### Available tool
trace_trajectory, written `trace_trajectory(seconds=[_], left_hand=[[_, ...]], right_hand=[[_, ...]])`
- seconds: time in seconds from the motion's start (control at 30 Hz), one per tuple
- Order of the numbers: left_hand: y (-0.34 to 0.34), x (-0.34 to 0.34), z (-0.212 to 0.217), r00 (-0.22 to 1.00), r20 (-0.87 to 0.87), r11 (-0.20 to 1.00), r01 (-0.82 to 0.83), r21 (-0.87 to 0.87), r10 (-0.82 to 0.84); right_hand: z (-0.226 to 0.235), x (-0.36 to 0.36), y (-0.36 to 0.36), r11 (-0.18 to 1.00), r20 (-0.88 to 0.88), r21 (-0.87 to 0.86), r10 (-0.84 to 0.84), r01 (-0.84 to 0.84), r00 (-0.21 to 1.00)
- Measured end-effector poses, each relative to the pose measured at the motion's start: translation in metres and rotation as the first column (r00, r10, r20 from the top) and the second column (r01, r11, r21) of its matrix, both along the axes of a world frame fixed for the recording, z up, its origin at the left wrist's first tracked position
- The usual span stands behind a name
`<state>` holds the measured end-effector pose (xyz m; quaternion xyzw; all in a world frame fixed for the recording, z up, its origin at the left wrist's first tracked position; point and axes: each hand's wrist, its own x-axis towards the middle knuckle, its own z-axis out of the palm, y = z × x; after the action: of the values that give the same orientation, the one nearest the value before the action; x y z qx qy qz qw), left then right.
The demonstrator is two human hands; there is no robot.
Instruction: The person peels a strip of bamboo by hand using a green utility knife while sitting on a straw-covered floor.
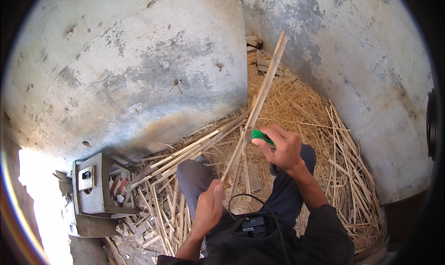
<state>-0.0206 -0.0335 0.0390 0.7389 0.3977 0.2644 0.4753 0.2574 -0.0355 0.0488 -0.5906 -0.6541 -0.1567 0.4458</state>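
A long, pale strip of split bamboo or wood (266, 85) slants up and away from me, its far end in front of the right wall. My left hand (208, 208) is closed round the strip's near end, above my left knee. In my right hand (286, 148) is a green-handled knife (263, 136), gripped with bent fingers. Its short grey blade meets the strip about midway along, though the cutting edge is too small to make out. Both my knees are bent on either side of the strip.
Thin cut strips (345, 172) lie heaped at the right, and longer strips (185, 147) at the left along the wall. Straw-like shavings (301, 98) cover the floor. A worn wooden box (92, 184) stands at the left. A black cable (273, 208) loops over my lap.
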Motion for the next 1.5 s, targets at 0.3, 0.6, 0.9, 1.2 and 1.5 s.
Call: trace_trajectory(seconds=[0.3,0.6,0.9,1.2,1.5], left_hand=[[-0.001,-0.004,-0.004,0.999,-0.011,0.999,-0.038,-0.018,0.038],[-0.014,-0.022,-0.024,0.991,-0.123,0.997,0.036,-0.061,-0.043],[-0.001,-0.032,-0.03,0.999,-0.054,0.996,-0.005,-0.093,0.0],[0.01,-0.007,-0.014,0.984,0.149,0.991,-0.083,-0.102,0.098],[0.013,0.008,-0.011,0.969,0.237,0.997,-0.063,-0.033,0.069]], right_hand=[[-0.001,-0.002,0.005,1.0,0.022,0.002,0.009,-0.009,1.0],[-0.015,0.081,0.028,0.944,-0.15,-0.002,-0.328,0.331,0.933],[-0.008,0.074,0.026,0.997,-0.476,-0.05,-0.069,0.052,0.877],[-0.02,-0.007,-0.012,0.936,-0.412,-0.116,0.258,-0.332,0.874],[-0.03,-0.03,-0.018,0.917,-0.134,-0.093,0.374,-0.388,0.918]])
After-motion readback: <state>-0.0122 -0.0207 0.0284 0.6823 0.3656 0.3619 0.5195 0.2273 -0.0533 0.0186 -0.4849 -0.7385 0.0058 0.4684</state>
